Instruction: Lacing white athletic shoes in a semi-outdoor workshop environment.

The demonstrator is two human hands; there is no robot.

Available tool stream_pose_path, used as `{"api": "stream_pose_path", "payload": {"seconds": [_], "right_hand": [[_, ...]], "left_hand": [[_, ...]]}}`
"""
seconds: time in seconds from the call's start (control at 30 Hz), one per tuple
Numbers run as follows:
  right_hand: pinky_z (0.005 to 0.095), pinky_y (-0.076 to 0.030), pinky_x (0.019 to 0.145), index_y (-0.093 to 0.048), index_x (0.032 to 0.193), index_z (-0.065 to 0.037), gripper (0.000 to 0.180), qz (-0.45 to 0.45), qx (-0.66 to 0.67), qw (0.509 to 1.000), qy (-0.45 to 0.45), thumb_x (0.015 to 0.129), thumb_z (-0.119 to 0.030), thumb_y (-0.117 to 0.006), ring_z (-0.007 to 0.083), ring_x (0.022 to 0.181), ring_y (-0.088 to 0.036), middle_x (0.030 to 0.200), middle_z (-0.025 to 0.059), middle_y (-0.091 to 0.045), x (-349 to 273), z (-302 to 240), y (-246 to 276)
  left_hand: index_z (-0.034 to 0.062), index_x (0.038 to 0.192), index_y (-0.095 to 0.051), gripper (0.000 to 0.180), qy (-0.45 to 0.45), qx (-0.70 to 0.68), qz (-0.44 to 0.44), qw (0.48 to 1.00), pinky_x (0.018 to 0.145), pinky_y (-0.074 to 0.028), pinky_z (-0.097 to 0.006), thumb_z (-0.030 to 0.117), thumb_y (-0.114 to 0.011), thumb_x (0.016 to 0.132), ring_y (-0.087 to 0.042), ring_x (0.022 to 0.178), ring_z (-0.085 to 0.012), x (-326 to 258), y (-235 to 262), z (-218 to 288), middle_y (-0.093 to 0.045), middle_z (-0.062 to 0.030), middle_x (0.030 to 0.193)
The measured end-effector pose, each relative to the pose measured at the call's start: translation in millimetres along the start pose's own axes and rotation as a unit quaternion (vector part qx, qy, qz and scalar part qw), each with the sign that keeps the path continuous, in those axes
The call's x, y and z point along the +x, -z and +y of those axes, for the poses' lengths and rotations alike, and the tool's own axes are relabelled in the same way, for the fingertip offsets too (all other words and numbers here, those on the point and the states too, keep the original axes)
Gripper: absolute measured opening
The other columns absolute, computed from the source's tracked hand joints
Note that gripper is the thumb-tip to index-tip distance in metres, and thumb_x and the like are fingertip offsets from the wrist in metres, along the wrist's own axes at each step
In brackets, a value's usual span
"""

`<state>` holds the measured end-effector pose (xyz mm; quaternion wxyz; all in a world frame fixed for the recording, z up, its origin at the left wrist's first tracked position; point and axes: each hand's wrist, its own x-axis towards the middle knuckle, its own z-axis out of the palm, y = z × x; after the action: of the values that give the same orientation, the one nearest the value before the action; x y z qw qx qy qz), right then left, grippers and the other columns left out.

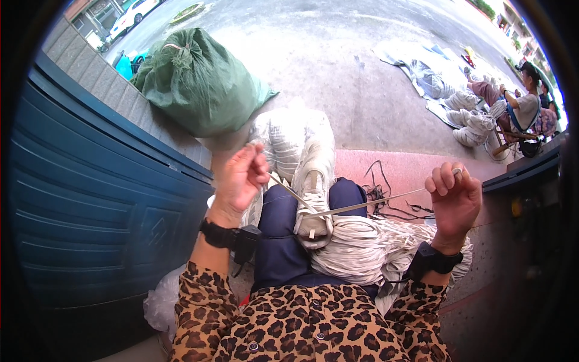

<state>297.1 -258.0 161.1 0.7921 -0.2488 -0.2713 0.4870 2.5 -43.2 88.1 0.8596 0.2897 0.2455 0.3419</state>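
Observation:
A pale sneaker [314,187] rests between my knees, its heel toward me. Its light shoelace [374,203] spreads from the shoe to both sides, each end pulled out taut. My left hand [243,175] is raised beside the shoe, fingers pinched on one lace end. Farther out on the right, my right hand [456,196] is closed on the other end. A thick bundle of loose off-white laces [368,250] lies across my right thigh and hangs past it.
Plastic-wrapped shoes [283,142] stand just ahead. A tied green sack [196,84] is at the far left, beside a blue door [102,199]. Black cords [380,193] lie on the reddish floor. At the right, another person [525,99] sits near more wrapped bundles [473,123].

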Motion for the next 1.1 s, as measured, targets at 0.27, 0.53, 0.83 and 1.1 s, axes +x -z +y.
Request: {"api": "stream_pose_path", "payload": {"seconds": [0.27,0.53,0.83,1.1], "right_hand": [[0.0276,-0.035,0.065,-0.043,0.076,-0.006,0.019,0.048,-0.176,0.983,0.01,0.089,-0.02,-0.036,0.0135,0.064,-0.04,0.069,0.0039,-0.042,-2.1,14.7,22.1],[0.0298,-0.046,0.065,-0.06,0.092,-0.001,0.012,-0.094,-0.511,0.813,-0.264,0.084,-0.007,-0.054,0.017,0.074,-0.058,0.076,0.007,-0.06,-56.2,127.5,37.9],[0.0373,-0.037,0.075,-0.058,0.077,-0.003,0.007,-0.157,-0.77,0.618,0.014,0.072,-0.007,-0.055,0.0259,0.094,-0.049,0.097,0.0094,-0.056,-66.3,175.7,45.5],[0.0357,-0.036,0.073,-0.058,0.073,-0.004,0.009,-0.132,-0.806,0.575,0.046,0.066,-0.008,-0.054,0.0243,0.094,-0.049,0.096,0.0076,-0.056,-57.1,192.0,51.0]], "left_hand": [[0.0016,0.095,-0.055,0.022,-0.061,0.308,0.117,0.942,0.048,-0.036,-0.022,0.023,-0.052,0.089,-0.04,0.049,-0.008,-18.0,8.1,-7.1,-0.044,0.0027,0.058],[-0.0012,0.086,-0.057,0.012,-0.056,0.703,-0.019,0.709,0.068,-0.047,-0.037,0.005,-0.047,0.082,-0.059,0.076,-0.0353,-54.4,37.9,-101.9,-0.06,-0.0206,0.079],[0.0008,0.081,-0.061,0.018,-0.067,0.669,0.075,0.736,0.066,-0.047,-0.042,0.016,-0.052,0.082,-0.059,0.075,-0.0369,-63.3,52.2,-114.9,-0.061,-0.0196,0.076],[0.0039,0.08,-0.06,0.015,-0.097,0.753,0.051,0.649,0.064,-0.046,-0.045,0.015,-0.049,0.082,-0.058,0.073,-0.0372,-53.3,49.0,-123.3,-0.061,-0.0168,0.075]]}}
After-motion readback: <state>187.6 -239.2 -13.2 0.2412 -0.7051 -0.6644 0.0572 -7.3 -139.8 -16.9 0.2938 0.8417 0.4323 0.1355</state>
